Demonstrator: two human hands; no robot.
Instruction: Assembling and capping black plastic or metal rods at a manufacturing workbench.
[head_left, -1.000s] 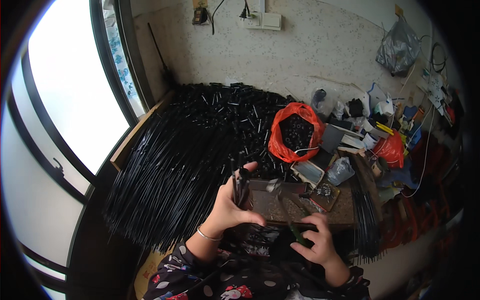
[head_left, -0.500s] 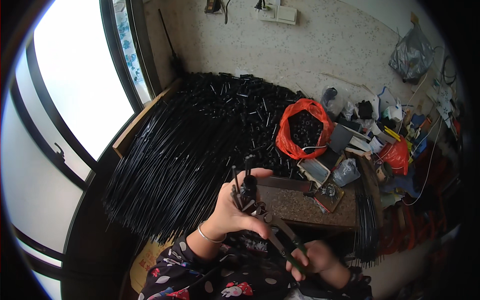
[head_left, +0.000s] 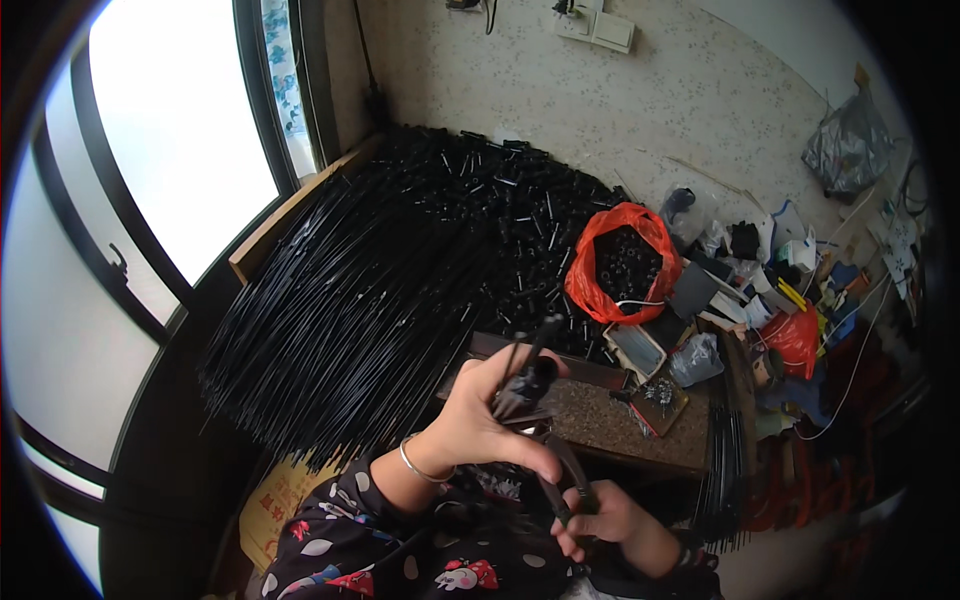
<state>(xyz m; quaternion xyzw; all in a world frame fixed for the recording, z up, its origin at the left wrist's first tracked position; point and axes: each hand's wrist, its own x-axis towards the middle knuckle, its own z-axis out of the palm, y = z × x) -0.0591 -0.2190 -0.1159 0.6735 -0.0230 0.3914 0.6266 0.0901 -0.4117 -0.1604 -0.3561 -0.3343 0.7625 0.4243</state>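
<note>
Close to my body, my left hand (head_left: 472, 418) is closed around a black tubular part (head_left: 540, 374) with thin rods sticking out of it; motion smears the rod tips. My right hand (head_left: 618, 522) grips the handles of a pair of pliers (head_left: 572, 468), dark metal with dark green grips. The pliers' jaws are up against the lower end of the part, beside my left thumb. What exactly lies between the jaws is hidden. Behind my left hand spreads a large bundle of long thin black rods (head_left: 330, 310), with a heap of short black tubular pieces (head_left: 490, 190) beyond it.
A red plastic bag (head_left: 590, 295) of small black rings sits on the heap's right side. A brown speckled board (head_left: 610, 425) lies in front, near a shallow tray (head_left: 635, 350) and small metal bits (head_left: 660, 392). More black rods (head_left: 722, 470) hang at the table's right edge.
The view has shifted slightly. The black part has tilted to the right in my left hand, and the pliers' handles have come closer together and nearer my left hand.
</note>
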